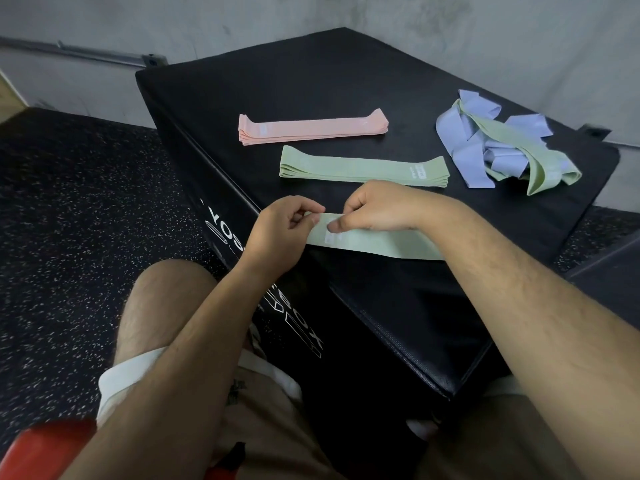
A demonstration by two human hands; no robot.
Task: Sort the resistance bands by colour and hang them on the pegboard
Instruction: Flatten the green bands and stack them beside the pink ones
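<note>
A light green band (377, 242) lies flat near the front edge of the black plyo box (311, 77). My left hand (280, 233) pinches its left end, and my right hand (377, 207) pinches it just beside, thumb on the band's white label. Farther back lies a neat stack of pink bands (311, 128), and in front of it a neat stack of green bands (360, 169). At the right sits a tangled heap of lilac bands (464, 133) with green bands (540, 157) mixed in. No pegboard is in view.
The box stands in a corner against grey walls (519, 36), with a metal rail (86, 53) at the left. Speckled black rubber floor (69, 220) lies to the left. My knees are below, and a red object (45, 448) shows at the bottom left.
</note>
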